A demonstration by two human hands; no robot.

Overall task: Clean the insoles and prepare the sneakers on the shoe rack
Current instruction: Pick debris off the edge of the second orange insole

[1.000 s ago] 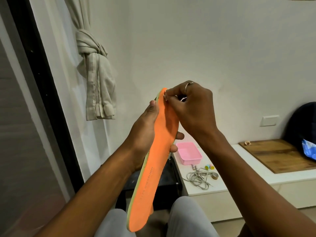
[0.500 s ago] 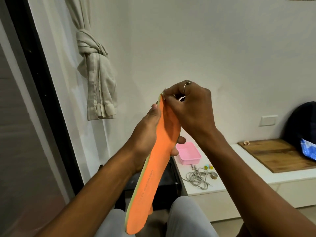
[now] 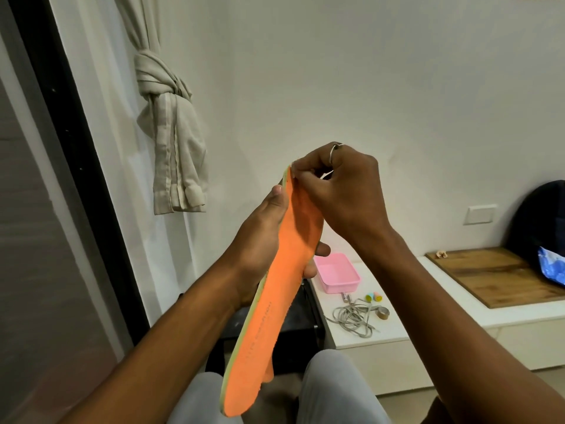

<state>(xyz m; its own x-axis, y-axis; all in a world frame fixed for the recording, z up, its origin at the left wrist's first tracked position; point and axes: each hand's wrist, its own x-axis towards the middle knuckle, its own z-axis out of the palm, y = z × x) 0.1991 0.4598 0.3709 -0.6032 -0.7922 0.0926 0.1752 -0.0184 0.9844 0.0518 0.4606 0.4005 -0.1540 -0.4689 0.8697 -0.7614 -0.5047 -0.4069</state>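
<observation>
Above the lap, before the white wall, one orange insole (image 3: 275, 301) is held steeply upright, toe end up, so that its top face is presented for cleaning. It is clasped round the middle by the left hand (image 3: 260, 237), fingers curled behind, evidently as a brace. Its toe edge is pinched by the curled fingertips of the right hand (image 3: 342, 191), probably to pick off dirt. What is being picked cannot be made out. On the white ledge (image 3: 428, 301) beyond are seen one pink tray (image 3: 336, 275), one tangle of grey laces (image 3: 351, 319) and one tape roll (image 3: 382, 313).

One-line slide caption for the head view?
Left hand grips an orange insole while the right hand pinches its top edge.
</observation>
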